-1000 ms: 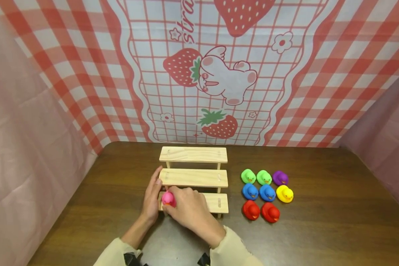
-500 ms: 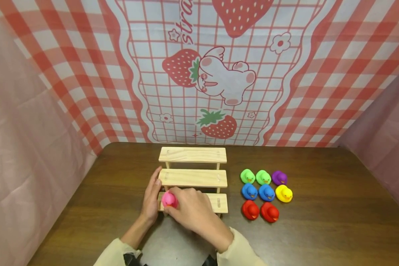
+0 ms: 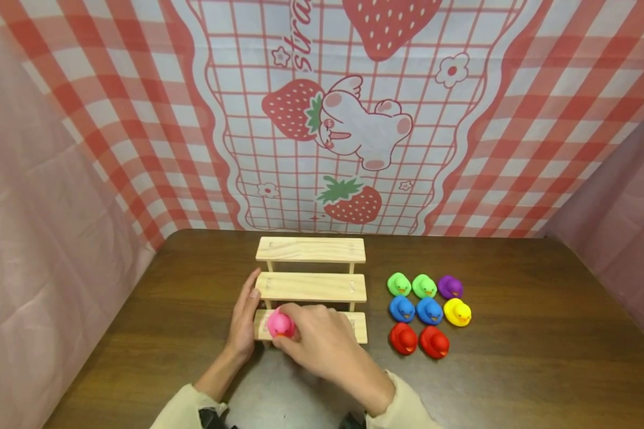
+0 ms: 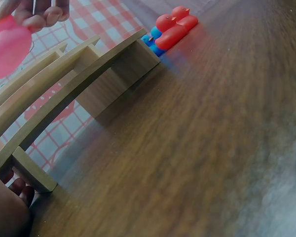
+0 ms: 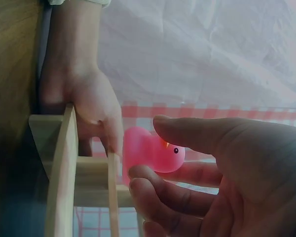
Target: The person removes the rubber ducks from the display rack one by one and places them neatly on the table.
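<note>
A pink toy duck (image 3: 281,323) is pinched between the thumb and fingers of my right hand (image 3: 324,342). It is over the left part of the lowest step of a three-tier wooden stand (image 3: 311,287). In the left wrist view the duck (image 4: 9,47) appears raised above the boards. My left hand (image 3: 243,325) holds the stand's left end, its thumb and fingers at the middle step's end. Some fingertips (image 4: 19,190) show curled near the stand's leg in the left wrist view. The right wrist view shows the duck (image 5: 148,150) between thumb and fingers.
Right of the stand, toy ducks sit in rows on the brown table (image 3: 536,333): two green ducks (image 3: 399,285), a purple duck (image 3: 450,287), two blue ducks (image 3: 402,309), a yellow duck (image 3: 457,312) and two red ducks (image 3: 403,339). A checked strawberry cloth (image 3: 349,137) hangs behind.
My right hand has shifted slightly right along the lowest step with the pink duck, which has moved a little away from the left end. My left hand has stayed at the stand.
</note>
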`<state>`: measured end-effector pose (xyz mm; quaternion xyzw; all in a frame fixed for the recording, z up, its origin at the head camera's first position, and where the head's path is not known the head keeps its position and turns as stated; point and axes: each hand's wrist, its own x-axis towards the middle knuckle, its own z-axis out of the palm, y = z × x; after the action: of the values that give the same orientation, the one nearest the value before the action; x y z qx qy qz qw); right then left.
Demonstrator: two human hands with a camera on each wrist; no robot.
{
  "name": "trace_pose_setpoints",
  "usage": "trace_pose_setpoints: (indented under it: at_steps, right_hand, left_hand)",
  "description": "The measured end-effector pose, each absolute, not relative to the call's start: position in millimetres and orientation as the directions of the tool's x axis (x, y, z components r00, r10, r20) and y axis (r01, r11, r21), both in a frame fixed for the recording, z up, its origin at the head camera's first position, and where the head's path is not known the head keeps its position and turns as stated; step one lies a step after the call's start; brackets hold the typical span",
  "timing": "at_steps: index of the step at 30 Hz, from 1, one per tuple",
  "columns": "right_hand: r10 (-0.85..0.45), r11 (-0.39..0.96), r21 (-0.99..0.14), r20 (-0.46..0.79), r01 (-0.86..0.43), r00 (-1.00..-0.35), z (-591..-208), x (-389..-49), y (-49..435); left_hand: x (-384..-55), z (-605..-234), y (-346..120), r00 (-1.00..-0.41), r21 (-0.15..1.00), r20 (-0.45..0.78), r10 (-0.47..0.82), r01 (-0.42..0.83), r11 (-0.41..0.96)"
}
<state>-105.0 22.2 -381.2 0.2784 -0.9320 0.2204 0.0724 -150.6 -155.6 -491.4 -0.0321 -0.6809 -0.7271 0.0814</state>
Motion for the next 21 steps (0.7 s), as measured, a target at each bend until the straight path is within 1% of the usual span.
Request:
trace_pose_setpoints:
  at_steps: [10,16,21]
  right_hand:
    - [-0.472,0.77,-0.36,0.233,-0.527,-0.85,-372,-101,46]
    - [-0.443,0.801,-0.331,0.232,-0.499,-0.866,-371,-100,62]
    - [-0.402,0.824,-0.329,0.236,-0.462,-0.885,-370,-102,75]
  left_hand:
    - [-151,-492,-155,-0.982,0.983,0.173,-0.079,0.177,-0.048]
    - [-151,-491,-155,-0.982,0.984,0.168,-0.082,0.172,-0.051]
    - [-151,-491,-156,-0.983,0.983,0.17,-0.072,0.174,-0.057]
